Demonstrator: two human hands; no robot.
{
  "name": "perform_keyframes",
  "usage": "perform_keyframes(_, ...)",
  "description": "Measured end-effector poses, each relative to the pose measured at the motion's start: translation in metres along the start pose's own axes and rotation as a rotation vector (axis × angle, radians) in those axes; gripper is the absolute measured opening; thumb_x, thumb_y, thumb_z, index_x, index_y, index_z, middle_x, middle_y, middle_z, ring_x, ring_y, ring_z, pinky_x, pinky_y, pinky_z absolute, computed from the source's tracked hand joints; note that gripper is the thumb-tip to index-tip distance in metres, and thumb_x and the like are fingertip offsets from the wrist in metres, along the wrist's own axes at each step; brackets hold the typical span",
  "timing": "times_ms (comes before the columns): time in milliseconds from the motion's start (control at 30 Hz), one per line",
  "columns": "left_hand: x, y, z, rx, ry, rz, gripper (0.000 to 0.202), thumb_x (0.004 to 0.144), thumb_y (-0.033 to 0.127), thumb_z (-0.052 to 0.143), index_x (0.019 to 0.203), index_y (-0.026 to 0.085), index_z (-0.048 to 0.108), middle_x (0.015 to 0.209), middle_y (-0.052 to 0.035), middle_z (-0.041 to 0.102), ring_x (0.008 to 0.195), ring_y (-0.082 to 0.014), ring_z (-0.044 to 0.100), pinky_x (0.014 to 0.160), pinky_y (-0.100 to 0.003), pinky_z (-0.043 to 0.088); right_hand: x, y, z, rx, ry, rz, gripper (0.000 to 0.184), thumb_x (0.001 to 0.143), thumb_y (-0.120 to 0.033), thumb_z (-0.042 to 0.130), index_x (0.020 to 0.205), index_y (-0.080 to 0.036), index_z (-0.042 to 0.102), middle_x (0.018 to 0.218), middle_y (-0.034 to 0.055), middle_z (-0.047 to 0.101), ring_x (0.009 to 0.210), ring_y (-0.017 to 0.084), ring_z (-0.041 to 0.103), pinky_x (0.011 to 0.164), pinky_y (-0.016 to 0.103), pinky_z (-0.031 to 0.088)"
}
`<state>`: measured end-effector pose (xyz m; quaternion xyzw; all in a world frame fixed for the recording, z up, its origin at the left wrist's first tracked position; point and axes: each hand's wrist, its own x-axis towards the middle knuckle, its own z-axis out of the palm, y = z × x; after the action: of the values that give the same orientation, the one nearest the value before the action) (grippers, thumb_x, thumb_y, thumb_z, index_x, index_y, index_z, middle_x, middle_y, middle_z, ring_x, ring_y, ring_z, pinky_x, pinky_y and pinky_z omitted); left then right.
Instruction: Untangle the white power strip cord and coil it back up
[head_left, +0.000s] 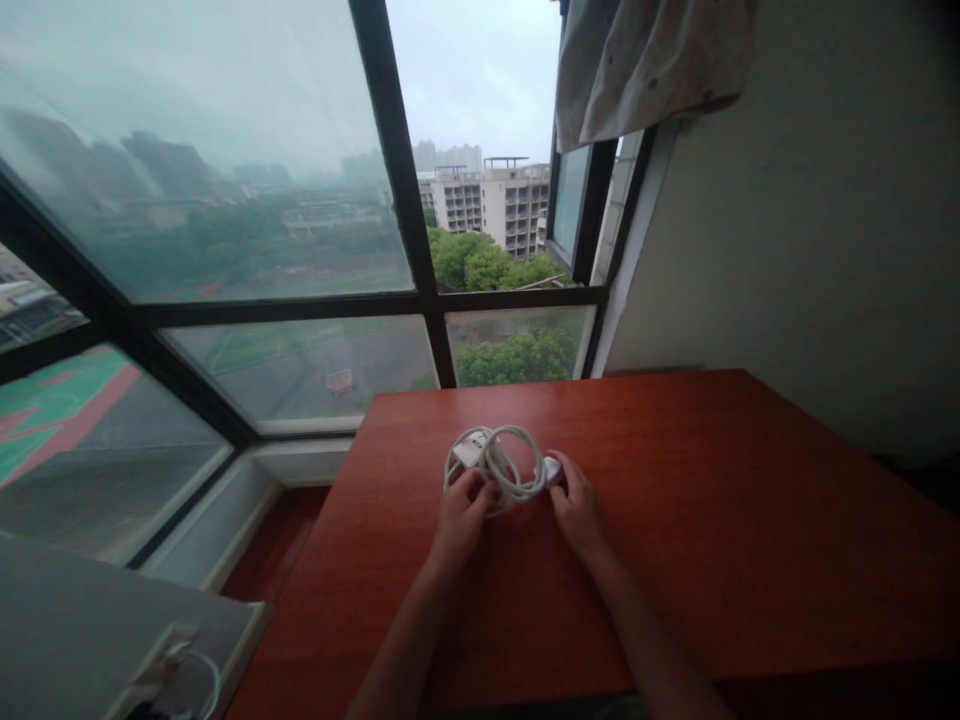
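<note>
A white cord (514,484) is lying in loose loops toward the far side of the red-brown table (675,510), in front of the window (502,345) and between the person's two hands. The left hand (459,508) is pinching the coil at its near left side, thumb and fingers narrowly closed on the cord, probably because the round loops would be springing apart without a hold at one point. The right hand (576,500) is gripping a small white piece at the coil's right edge — by its shape, the plug (552,469) — with thumb and fingertips closed around it, which seems to be leaving that end free of the loops. The socket block (470,449) is sitting at the coil's upper left, just beyond the left fingers, with strands curving around it; its weight is perhaps anchoring that side.

No brand or label is showing clearly enough to read. Dark marks are dotting the block's face — likely socket slots, though they are too small to tell.
</note>
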<state>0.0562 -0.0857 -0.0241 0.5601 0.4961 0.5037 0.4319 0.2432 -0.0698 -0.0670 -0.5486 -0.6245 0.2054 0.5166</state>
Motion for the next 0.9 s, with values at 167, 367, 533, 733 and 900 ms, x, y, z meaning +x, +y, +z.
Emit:
perform_keyframes(167, 0.001, -0.001, -0.001, -0.083, 0.007, -0.092, 0.025, 0.079, 0.036, 0.063, 0.089, 0.014, 0.067, 0.083, -0.0054, 0.067, 0.074, -0.0177, 0.062, 0.064, -0.026, 0.05, -0.002, -0.001, 0.003, -0.048, -0.001, -0.06, 0.06, 0.061, -0.006, 0.046, 0.12, -0.016, 0.056, 0.114, 0.0115, 0.064, 0.107, 0.025, 0.06, 0.097, 0.041, 0.048)
perform_keyframes(367, 0.003, 0.001, 0.0, -0.125, 0.017, -0.141, 0.032, 0.078, 0.041, 0.064, 0.093, 0.012, 0.067, 0.087, -0.008, 0.069, 0.078, -0.0198, 0.065, 0.066, -0.028, 0.052, -0.002, 0.0, 0.006, -0.063, -0.038, -0.109, 0.056, 0.066, -0.008, 0.048, 0.121, -0.016, 0.056, 0.117, 0.0129, 0.062, 0.11, 0.026, 0.059, 0.097, 0.042, 0.048)
perform_keyframes(533, 0.004, 0.003, 0.0, -0.15, 0.011, -0.148, 0.036, 0.077, 0.044, 0.065, 0.093, 0.012, 0.067, 0.089, -0.0087, 0.07, 0.081, -0.0216, 0.066, 0.071, -0.032, 0.054, -0.002, 0.002, 0.008, -0.076, -0.029, -0.09, 0.051, 0.072, -0.014, 0.051, 0.123, -0.016, 0.054, 0.119, 0.0139, 0.061, 0.111, 0.027, 0.058, 0.097, 0.044, 0.048)
perform_keyframes(733, 0.005, 0.002, -0.001, -0.138, -0.04, -0.152, 0.037, 0.079, 0.044, 0.062, 0.097, 0.012, 0.068, 0.091, -0.009, 0.07, 0.079, -0.0208, 0.065, 0.069, -0.031, 0.053, -0.002, 0.002, 0.006, -0.099, 0.008, -0.057, 0.046, 0.077, -0.021, 0.053, 0.122, -0.014, 0.055, 0.118, 0.0157, 0.062, 0.109, 0.028, 0.058, 0.095, 0.045, 0.048)
perform_keyframes(900, 0.012, 0.004, -0.002, -0.06, -0.131, -0.125, 0.034, 0.075, 0.043, 0.066, 0.091, 0.012, 0.069, 0.084, -0.0074, 0.069, 0.074, -0.0189, 0.062, 0.064, -0.027, 0.05, 0.0, 0.001, 0.003, -0.111, 0.097, -0.043, 0.043, 0.077, -0.022, 0.056, 0.119, -0.014, 0.057, 0.121, 0.0164, 0.061, 0.113, 0.028, 0.056, 0.099, 0.045, 0.046)
